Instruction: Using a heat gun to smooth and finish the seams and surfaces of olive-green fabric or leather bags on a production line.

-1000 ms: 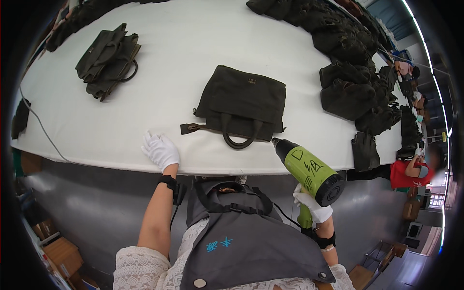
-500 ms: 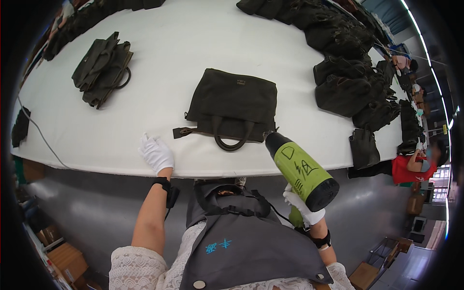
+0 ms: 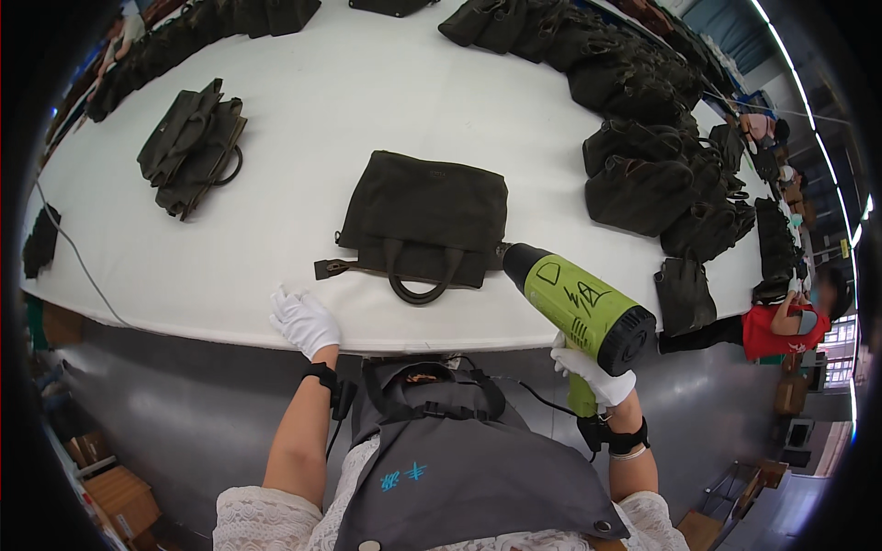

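Left hand (image 3: 304,321): gloved, open, resting on the near edge of the white surface (image 3: 276,193)
Right hand (image 3: 593,375): gloved, gripping a green heat gun (image 3: 577,305)
Heat gun: nozzle beside the dark handbag's (image 3: 424,220) right near corner
Handbag: flat, mid-surface

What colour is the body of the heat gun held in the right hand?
Lime green with a black nozzle, on the handheld heat gun gripped by the white-gloved right hand; head view.

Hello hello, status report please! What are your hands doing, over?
Left gloved hand resting open on white table edge. Right gloved hand gripping lime-green heat gun, nozzle beside flat dark fabric handbag. Nothing between nozzle and bag.
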`<state>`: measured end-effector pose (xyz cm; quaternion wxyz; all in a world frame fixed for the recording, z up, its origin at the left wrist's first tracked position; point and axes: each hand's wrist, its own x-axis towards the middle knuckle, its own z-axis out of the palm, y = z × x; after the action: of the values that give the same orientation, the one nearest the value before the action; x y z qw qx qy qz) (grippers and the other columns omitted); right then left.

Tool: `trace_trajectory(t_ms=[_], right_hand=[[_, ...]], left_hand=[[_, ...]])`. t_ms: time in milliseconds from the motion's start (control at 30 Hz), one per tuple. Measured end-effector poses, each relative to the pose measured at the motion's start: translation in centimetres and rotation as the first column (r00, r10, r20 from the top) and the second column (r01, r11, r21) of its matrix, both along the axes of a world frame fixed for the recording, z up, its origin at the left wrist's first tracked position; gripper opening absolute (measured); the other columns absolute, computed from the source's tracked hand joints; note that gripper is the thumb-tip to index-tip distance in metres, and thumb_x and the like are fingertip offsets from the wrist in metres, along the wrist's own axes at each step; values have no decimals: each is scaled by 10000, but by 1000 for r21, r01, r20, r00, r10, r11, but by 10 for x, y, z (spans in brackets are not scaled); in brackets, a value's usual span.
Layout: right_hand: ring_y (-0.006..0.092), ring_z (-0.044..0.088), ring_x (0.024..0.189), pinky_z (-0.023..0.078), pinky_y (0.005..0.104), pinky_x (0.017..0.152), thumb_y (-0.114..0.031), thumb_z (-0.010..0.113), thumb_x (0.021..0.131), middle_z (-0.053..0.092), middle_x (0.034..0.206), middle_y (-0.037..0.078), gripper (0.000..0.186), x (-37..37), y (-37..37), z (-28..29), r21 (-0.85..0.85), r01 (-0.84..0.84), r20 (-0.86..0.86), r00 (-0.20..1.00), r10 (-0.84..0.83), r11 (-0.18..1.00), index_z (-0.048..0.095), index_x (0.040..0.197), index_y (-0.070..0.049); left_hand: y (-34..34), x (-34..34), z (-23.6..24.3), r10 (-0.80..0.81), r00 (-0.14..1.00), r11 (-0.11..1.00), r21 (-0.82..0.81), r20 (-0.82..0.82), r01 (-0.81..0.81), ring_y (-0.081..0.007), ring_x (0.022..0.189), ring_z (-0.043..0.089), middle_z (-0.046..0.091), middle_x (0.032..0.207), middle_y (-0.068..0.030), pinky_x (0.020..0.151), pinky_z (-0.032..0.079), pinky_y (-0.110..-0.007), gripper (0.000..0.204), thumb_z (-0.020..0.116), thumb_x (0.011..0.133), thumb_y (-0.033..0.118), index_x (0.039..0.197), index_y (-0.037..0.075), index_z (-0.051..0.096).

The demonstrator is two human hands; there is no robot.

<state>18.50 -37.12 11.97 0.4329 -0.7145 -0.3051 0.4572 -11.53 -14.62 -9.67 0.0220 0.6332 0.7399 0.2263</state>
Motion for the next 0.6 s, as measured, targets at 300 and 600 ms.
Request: trace_trajectory(t_ms=[300,600], right_hand=[[101,549,627,461,244,574,-69,664,808,593,751,24,96,23,13,8,63,-105,-16,994,106,992,602,875,-40],[115,577,662,483,248,584,8,670,773,600,805,39,200,57,19,5,19,-262,136,957,257,965,597,958,-23]], left_hand=[[2,-3,-14,49,995,997,69,-87,-43,-300,1324,349,467,1361,-149,1093,220,-485,357,438,950,249,1141,-36,538],[0,4,6,61,998,997,-37,-14,-61,-277,1324,351,470,1359,-152,1107,197,-469,342,437,937,227,1122,-32,562]])
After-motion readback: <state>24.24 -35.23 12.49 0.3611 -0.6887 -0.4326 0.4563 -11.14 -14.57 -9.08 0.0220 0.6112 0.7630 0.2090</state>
